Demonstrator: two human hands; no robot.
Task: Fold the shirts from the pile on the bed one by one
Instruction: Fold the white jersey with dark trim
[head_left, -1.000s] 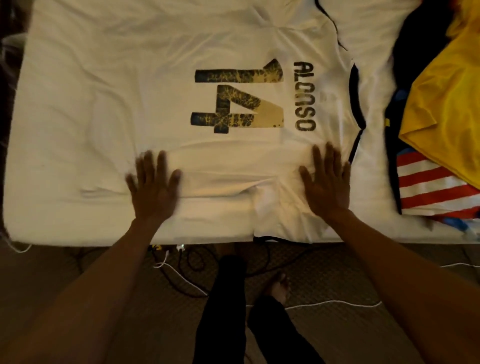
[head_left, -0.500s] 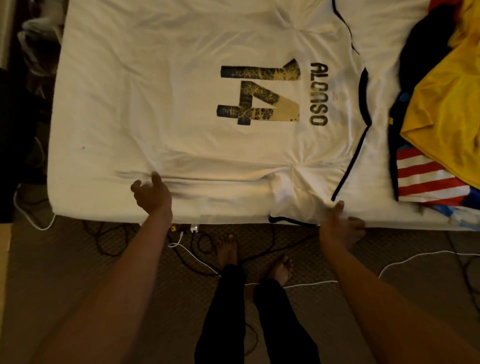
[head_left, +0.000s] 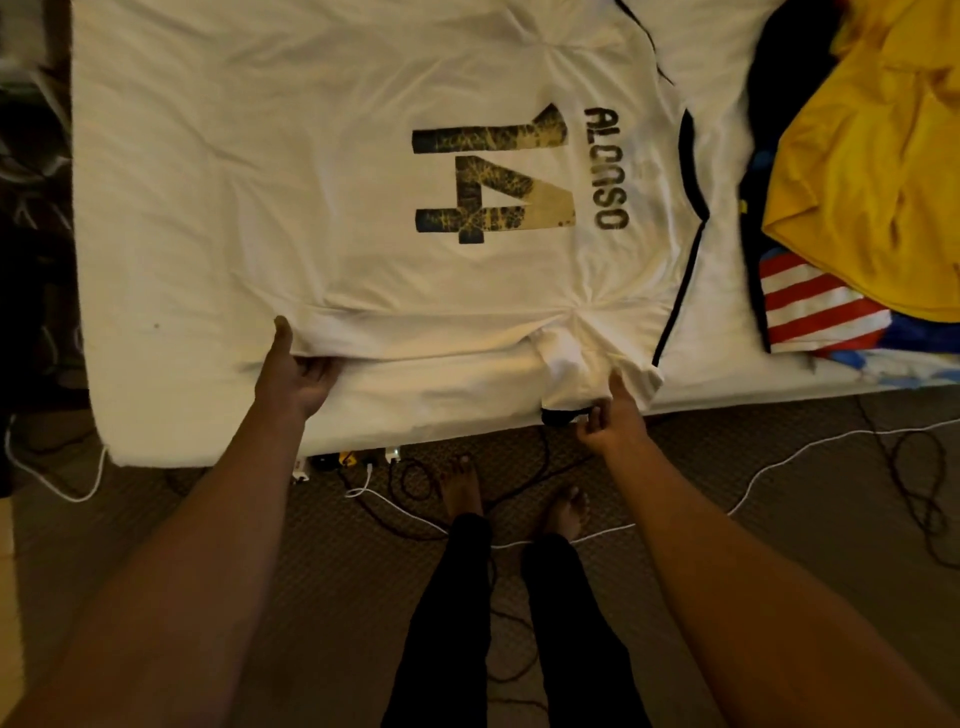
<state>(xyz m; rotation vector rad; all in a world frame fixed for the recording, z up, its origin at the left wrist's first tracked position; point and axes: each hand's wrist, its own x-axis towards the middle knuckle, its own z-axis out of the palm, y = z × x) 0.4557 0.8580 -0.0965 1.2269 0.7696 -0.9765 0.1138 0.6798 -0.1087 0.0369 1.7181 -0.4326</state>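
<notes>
A white jersey (head_left: 395, 218) marked "14" and "ALONSO" lies spread face down on the white bed (head_left: 156, 395), its collar towards the right. My left hand (head_left: 291, 374) grips the jersey's near side edge by the hem, thumb on top and fingers tucked under the cloth. My right hand (head_left: 610, 415) pinches the near sleeve at its dark cuff, which hangs over the bed's front edge. The pile of shirts (head_left: 872, 171) sits at the right, a yellow one on top.
A red-and-white striped shirt (head_left: 815, 306) and dark blue cloth lie under the yellow one. Cables and a power strip (head_left: 343, 462) lie on the carpet below the bed edge, near my bare feet (head_left: 511, 499). Dark clutter stands left of the bed.
Both hands left the flat pressing position on the jersey and pulled back to its near edge. The left now grips the side edge, the right the sleeve cuff.
</notes>
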